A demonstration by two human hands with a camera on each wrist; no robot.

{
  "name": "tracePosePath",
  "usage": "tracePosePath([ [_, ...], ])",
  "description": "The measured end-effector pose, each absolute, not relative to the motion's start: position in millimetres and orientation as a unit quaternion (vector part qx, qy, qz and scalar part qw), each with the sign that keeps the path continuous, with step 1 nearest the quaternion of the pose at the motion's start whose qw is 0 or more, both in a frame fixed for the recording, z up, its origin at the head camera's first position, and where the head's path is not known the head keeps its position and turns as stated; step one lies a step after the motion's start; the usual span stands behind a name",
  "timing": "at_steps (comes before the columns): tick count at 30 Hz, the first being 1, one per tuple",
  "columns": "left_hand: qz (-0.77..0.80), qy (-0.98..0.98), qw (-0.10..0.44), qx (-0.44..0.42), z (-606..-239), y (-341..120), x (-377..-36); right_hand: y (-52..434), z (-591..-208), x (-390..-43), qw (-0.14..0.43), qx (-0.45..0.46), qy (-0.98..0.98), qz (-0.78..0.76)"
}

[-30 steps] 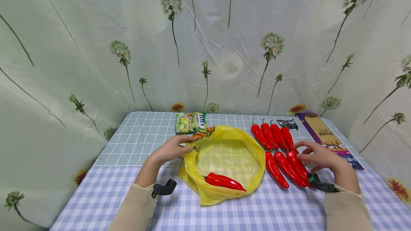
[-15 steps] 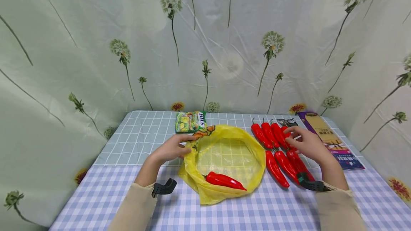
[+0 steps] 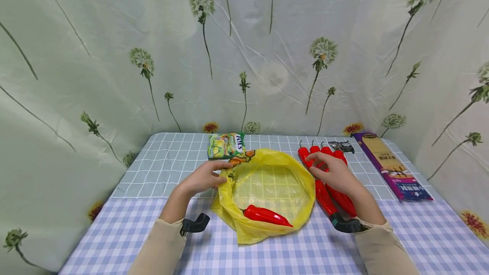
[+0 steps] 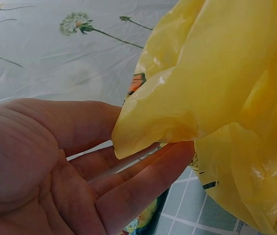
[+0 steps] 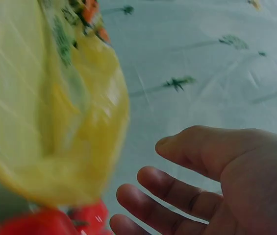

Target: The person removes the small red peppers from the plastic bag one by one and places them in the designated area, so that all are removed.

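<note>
A yellow plastic bag [image 3: 299,168] lies spread with its mouth facing up, and one red chili pepper [image 3: 267,215] rests inside near its front rim. My left hand [image 3: 204,177] pinches the bag's left edge; in the left wrist view, the fold of yellow plastic [image 4: 177,98] passes between thumb and fingers. My right hand [image 3: 336,175] hovers over two rows of red chili peppers [image 3: 324,196] beside the bag, hiding several of them. Its fingers are loosely bent with nothing between them. In the right wrist view, its fingertips [image 5: 128,193] are apart from the bag's rim [image 5: 99,161].
Behind the bag lies a green snack packet [image 3: 225,145]. A small black packet [image 3: 341,147] sits past the peppers, and a long purple and gold package [image 3: 389,164] lies along the right. A flowered curtain [image 3: 168,54] closes off the back of the table.
My right hand has moved left across the peppers, from their right side to close by the bag. My left hand and the bag have stayed in place.
</note>
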State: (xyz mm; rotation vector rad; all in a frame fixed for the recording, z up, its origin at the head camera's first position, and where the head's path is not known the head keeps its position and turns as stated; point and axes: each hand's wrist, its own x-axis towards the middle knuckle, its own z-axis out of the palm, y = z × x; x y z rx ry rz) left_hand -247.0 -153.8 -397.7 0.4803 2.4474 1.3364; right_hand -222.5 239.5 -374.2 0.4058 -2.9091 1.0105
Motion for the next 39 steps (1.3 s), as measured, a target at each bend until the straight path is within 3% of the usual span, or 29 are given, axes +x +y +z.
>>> tracePosePath([
  [23,0.468,0.851,0.158,0.177,-398.6,-157.0,-249.3,164.1,-408.2,-211.3,-0.084,0.337,-0.878,0.329],
  [39,0.468,0.854,0.158,0.166,-398.8,-154.4,-248.2,142.8,-418.1,-203.0,-0.189,0.324,-0.868,0.325],
])
